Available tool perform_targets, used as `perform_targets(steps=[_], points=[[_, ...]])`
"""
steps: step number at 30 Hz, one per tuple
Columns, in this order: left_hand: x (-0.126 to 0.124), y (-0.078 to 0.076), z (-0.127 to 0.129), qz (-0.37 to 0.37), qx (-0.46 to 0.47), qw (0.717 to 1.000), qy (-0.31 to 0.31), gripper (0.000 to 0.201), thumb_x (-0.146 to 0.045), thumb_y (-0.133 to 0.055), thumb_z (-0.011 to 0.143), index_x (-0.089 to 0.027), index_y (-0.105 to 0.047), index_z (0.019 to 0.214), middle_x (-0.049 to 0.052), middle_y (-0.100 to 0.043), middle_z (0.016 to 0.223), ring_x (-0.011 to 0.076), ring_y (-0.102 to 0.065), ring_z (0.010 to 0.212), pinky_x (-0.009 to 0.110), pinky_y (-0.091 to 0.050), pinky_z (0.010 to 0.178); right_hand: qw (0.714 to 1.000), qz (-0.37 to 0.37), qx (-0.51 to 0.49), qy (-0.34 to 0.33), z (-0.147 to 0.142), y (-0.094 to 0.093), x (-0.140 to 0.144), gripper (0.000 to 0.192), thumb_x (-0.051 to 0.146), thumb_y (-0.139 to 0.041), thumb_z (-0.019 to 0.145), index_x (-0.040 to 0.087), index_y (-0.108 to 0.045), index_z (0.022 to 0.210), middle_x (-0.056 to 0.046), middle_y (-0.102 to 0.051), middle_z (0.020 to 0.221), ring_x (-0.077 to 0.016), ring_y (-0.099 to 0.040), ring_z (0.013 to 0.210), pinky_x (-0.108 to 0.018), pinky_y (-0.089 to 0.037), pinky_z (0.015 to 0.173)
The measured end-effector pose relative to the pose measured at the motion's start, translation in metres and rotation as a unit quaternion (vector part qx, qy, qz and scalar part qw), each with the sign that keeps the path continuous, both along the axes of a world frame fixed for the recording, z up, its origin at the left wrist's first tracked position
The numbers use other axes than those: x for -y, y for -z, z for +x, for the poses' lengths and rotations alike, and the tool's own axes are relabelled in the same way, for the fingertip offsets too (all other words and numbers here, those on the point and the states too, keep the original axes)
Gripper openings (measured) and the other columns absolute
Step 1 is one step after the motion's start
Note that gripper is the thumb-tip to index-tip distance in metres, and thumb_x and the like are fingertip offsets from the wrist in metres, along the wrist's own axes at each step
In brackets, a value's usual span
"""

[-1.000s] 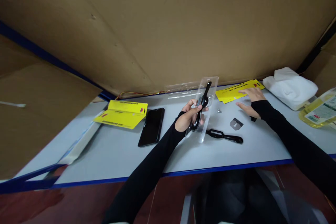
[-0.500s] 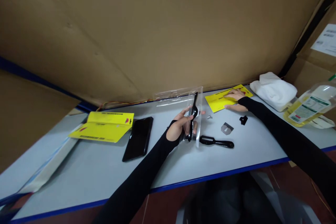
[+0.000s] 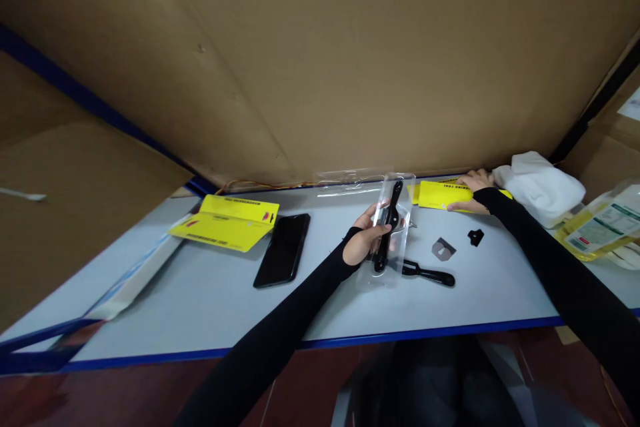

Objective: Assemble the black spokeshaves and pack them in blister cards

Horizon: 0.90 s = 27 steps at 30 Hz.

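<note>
A person in long black sleeves works at a pale grey table with a blue edge, backed by a cardboard wall. The left hand is closed around a clear plastic tray holding a slim black tool, lifted just above the table near its middle. The right hand presses flat, fingers together, on a yellow card at the back of the table; the card's black print is too small to read. A second yellow card lies at the left beside a black phone. Another black tool, a grey metal plate and a small black piece lie near the tray. At the right sit a white cloth and a bottle of yellow liquid with an unreadable label.
</note>
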<state>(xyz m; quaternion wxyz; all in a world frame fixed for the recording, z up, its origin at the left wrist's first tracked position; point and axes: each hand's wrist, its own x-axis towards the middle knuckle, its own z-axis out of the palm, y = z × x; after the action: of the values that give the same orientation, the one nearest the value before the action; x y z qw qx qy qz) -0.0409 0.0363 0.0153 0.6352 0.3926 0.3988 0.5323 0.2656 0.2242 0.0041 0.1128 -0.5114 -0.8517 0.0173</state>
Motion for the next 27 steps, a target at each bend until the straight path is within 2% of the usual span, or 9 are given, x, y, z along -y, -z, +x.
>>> perform_targets(steps=[5,8,9,11,14,16,20,27], points=[[-0.007,0.008,-0.001,0.002,0.031,0.992,-0.120,0.085,-0.023,-0.090,0.065,-0.020,-0.045,0.137,0.005,-0.078,0.091,0.0207,-0.071,0.062,0.026,-0.050,0.052,0.990,0.052,-0.125,0.025,-0.010,-0.025,0.020,0.050,0.069,-0.058,0.090,0.023,-0.064,0.109,-0.015,-0.072,0.104,-0.0354,-0.063,0.102,-0.051,-0.049,0.096],[-0.013,0.014,-0.004,0.038,0.058,0.979,-0.192,0.081,-0.021,-0.090,0.061,-0.025,-0.045,0.129,0.005,-0.079,0.099,0.0197,-0.073,0.069,0.032,-0.057,0.067,0.965,0.114,-0.233,0.032,-0.017,-0.049,0.050,0.045,0.065,-0.056,0.094,0.025,-0.063,0.113,-0.013,-0.075,0.113,-0.0335,-0.067,0.100,-0.048,-0.053,0.092],[-0.016,0.015,-0.005,0.056,0.061,0.972,-0.222,0.080,-0.020,-0.090,0.061,-0.026,-0.046,0.128,0.005,-0.079,0.101,0.0199,-0.074,0.075,0.033,-0.058,0.072,0.955,0.118,-0.272,0.034,-0.019,-0.057,0.061,0.047,0.066,-0.059,0.092,0.025,-0.062,0.115,-0.013,-0.076,0.114,-0.0326,-0.069,0.098,-0.047,-0.054,0.089],[-0.020,0.014,-0.010,0.097,0.061,0.952,-0.284,0.078,-0.020,-0.090,0.060,-0.027,-0.049,0.126,0.003,-0.077,0.102,0.0210,-0.076,0.086,0.033,-0.059,0.080,0.943,0.066,-0.327,0.017,-0.023,-0.070,0.085,0.049,0.068,-0.063,0.090,0.027,-0.063,0.116,-0.010,-0.078,0.112,-0.0299,-0.072,0.092,-0.043,-0.057,0.079],[-0.024,0.010,-0.018,0.139,0.051,0.933,-0.327,0.077,-0.021,-0.091,0.063,-0.028,-0.052,0.128,0.003,-0.076,0.108,0.0216,-0.076,0.087,0.033,-0.060,0.079,0.952,-0.090,-0.291,-0.041,-0.033,-0.075,0.115,0.046,0.072,-0.066,0.084,0.029,-0.068,0.101,-0.003,-0.080,0.093,-0.0246,-0.072,0.075,-0.037,-0.055,0.066],[-0.024,0.006,-0.022,0.147,0.038,0.931,-0.333,0.077,-0.023,-0.091,0.067,-0.030,-0.052,0.132,0.005,-0.075,0.119,0.0202,-0.076,0.081,0.032,-0.059,0.072,0.963,-0.134,-0.225,-0.068,-0.042,-0.071,0.129,0.042,0.070,-0.068,0.083,0.029,-0.070,0.093,-0.001,-0.077,0.080,-0.0221,-0.068,0.068,-0.035,-0.051,0.063],[-0.023,0.004,-0.022,0.154,0.013,0.920,-0.360,0.078,-0.026,-0.089,0.071,-0.032,-0.048,0.137,0.005,-0.072,0.126,0.0181,-0.075,0.081,0.024,-0.049,0.057,0.981,-0.120,-0.148,-0.041,-0.059,-0.062,0.143,0.036,0.064,-0.066,0.085,0.028,-0.070,0.089,-0.001,-0.073,0.077,-0.0211,-0.062,0.068,-0.033,-0.044,0.063],[-0.018,0.011,-0.009,0.190,-0.003,0.908,-0.373,0.071,-0.035,-0.090,0.073,-0.032,-0.046,0.128,0.000,-0.069,0.115,0.0184,-0.077,0.082,0.024,-0.048,0.060,0.984,-0.115,-0.133,0.011,-0.066,-0.061,0.146,0.037,0.063,-0.063,0.086,0.027,-0.070,0.090,-0.004,-0.075,0.080,-0.0203,-0.058,0.063,-0.032,-0.041,0.059]])
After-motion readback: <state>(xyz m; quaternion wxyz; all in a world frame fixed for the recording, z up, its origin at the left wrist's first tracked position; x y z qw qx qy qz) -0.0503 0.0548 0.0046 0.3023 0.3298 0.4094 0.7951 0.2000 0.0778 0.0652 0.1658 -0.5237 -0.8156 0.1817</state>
